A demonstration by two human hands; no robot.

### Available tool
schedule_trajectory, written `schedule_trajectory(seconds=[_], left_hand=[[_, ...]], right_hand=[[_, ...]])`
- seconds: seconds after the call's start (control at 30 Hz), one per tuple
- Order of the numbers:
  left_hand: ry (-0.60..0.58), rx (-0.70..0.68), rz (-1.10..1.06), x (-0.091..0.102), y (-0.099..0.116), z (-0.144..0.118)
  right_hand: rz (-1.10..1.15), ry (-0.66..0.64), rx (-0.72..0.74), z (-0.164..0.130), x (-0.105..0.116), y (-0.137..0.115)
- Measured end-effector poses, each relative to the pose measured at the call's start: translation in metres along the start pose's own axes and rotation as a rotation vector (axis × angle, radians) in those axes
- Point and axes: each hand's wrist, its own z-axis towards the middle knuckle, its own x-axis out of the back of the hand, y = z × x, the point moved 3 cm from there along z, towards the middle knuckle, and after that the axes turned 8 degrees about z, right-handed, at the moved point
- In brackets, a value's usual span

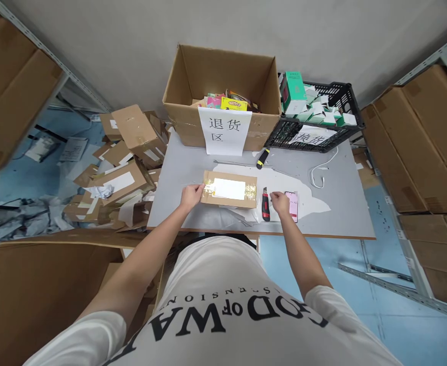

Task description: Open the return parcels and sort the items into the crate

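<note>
A small taped cardboard box [249, 200] with a white label lies flat on the table in front of me. My left hand [191, 196] is at its left end, with the fingers closed on that edge. To the right of the box is a red and black utility knife [266, 207], blade end pointing away from me. My right hand [280, 203] is just right of the knife, its fingers curled together; whatever may be in them is hidden. Partly under that hand lies a phone [292, 206] with a lit pink screen.
A large open carton [185, 127] with a paper sign stands at the back, beside a black crate [345, 96] of small green-white boxes. A yellow-black cutter [263, 158] and a white cable [312, 175] lie on the grey table [341, 208]. Discarded cardboard boxes [131, 152] pile up left.
</note>
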Motion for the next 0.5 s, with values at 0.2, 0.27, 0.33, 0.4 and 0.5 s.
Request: schedule_trajectory(seconds=[0.2,0.27,0.33,0.4,0.5], left_hand=[[-0.026,0.014,-0.004,0.003,0.003,-0.007],[-0.034,0.002,-0.024,0.004,0.007,-0.011],[-0.051,-0.011,-0.035,0.004,0.011,-0.018],[-0.031,-0.055,-0.015,0.003,0.015,-0.029],[0.068,-0.232,0.082,0.0,0.023,-0.052]], right_hand=[[-0.361,-0.174,-0.204,-0.029,-0.034,0.031],[-0.404,-0.17,-0.229,-0.032,-0.045,0.031],[-0.421,-0.158,-0.245,-0.031,-0.052,0.03],[-0.412,-0.157,-0.264,-0.028,-0.054,0.031],[-0.382,-0.173,-0.278,-0.023,-0.053,0.034]])
